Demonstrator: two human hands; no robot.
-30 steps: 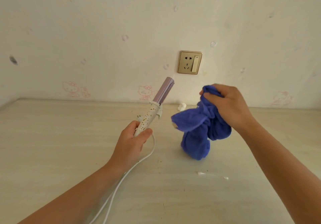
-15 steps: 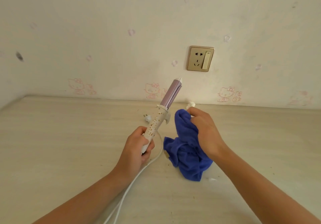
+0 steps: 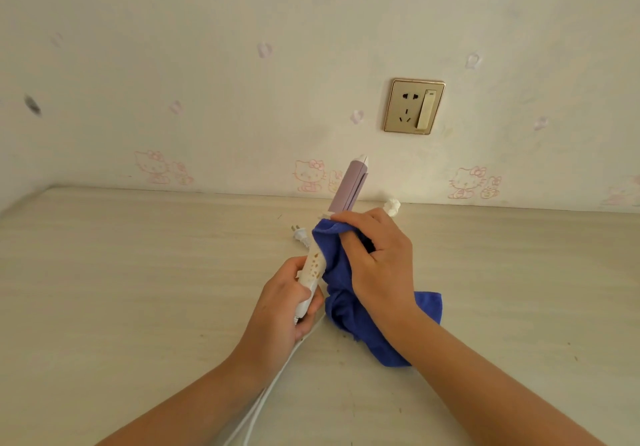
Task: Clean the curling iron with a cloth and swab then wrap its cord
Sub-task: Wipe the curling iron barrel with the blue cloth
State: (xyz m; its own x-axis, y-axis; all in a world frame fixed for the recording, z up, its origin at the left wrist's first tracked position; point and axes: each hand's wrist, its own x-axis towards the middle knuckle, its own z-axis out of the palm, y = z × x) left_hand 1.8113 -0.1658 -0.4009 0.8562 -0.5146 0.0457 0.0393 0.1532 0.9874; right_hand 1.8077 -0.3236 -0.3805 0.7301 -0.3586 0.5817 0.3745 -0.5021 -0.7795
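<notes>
Curling iron held tilted above the tabletop (image 3: 121, 272), with a cloth pressed to its handle.

The curling iron (image 3: 346, 186) sits below and left of the wall socket (image 3: 414, 106), its lilac barrel angled up toward it. The left hand (image 3: 284, 303) is closed round the lower end of the spotted white handle. The right hand (image 3: 377, 265), below the socket, clamps a blue cloth (image 3: 349, 314) against the upper handle, and the rest of the fabric trails down to the tabletop. The white cord (image 3: 263, 400) runs from the handle base away from the socket and out of view. The plug (image 3: 300, 234) lies below-left of the socket. A small white wad (image 3: 392, 206) lies beneath the socket, its nature undetermined.
</notes>
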